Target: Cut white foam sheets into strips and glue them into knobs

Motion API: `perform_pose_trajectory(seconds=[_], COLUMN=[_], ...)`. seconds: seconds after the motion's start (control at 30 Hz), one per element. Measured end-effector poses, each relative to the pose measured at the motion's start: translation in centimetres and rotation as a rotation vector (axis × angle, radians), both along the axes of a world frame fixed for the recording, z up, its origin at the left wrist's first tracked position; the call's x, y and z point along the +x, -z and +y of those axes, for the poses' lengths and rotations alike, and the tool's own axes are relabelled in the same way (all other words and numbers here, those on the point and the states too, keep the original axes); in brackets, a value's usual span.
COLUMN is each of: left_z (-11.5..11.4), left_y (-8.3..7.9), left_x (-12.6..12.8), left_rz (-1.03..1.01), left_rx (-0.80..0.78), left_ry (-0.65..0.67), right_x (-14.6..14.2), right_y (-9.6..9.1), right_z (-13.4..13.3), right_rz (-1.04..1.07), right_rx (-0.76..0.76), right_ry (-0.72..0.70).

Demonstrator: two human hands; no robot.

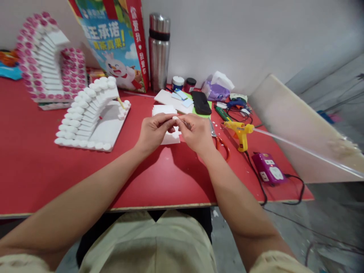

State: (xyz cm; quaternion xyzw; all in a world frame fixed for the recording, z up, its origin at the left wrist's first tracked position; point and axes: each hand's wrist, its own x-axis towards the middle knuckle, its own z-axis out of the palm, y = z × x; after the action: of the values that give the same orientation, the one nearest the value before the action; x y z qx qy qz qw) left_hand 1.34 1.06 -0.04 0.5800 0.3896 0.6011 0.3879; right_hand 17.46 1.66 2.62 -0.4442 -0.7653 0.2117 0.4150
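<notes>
Over the middle of the red table, my left hand [156, 131] and my right hand [197, 131] meet, fingertips pinched together on a small white piece [175, 118]. Its exact kind is too small to make out. Beneath them lie white sheets [170, 139], partly covered by my fingers. To the left rests a white model staircase [88, 117] edged with rounded white pieces. Close by my right hand are scissors with orange handles [223, 147], their blades partly hidden. Farther right stands a yellow glue gun [241, 132] with a long clear glue stick in its back.
A purple power outlet box [269, 169] sits at the right with cords running off the edge. Behind are a black phone [201, 102], a steel thermos [159, 53], paint jars [178, 82], a tissue pack [216, 90], a printed bag [113, 41] and a pink-flowered model [51, 60].
</notes>
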Motion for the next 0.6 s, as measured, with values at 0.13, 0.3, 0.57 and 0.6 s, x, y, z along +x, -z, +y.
perform_pose_trajectory(seconds=[0.13, 0.3, 0.57, 0.6], left_z=[0.0, 0.1, 0.4, 0.4], left_y=[-0.3, -0.4, -0.2, -0.2], left_x=[-0.2, -0.5, -0.7, -0.7], left_rz=[0.062, 0.187, 0.138, 0.122], left_rx=[0.005, 0.067, 0.025, 0.011], left_ry=[-0.022, 0.006, 0.063, 0.065], right_x=[0.5, 1.2, 1.0, 1.0], right_y=[-1.1, -1.8, -1.6, -1.6], right_z=[0.2, 1.0, 0.6, 0.5], right_rz=[0.344, 0.667, 0.829, 0.803], right_rx=[-0.583, -1.091, -1.182, -1.146], right_ry=[-0.126, -0.283, -0.441, -0.413])
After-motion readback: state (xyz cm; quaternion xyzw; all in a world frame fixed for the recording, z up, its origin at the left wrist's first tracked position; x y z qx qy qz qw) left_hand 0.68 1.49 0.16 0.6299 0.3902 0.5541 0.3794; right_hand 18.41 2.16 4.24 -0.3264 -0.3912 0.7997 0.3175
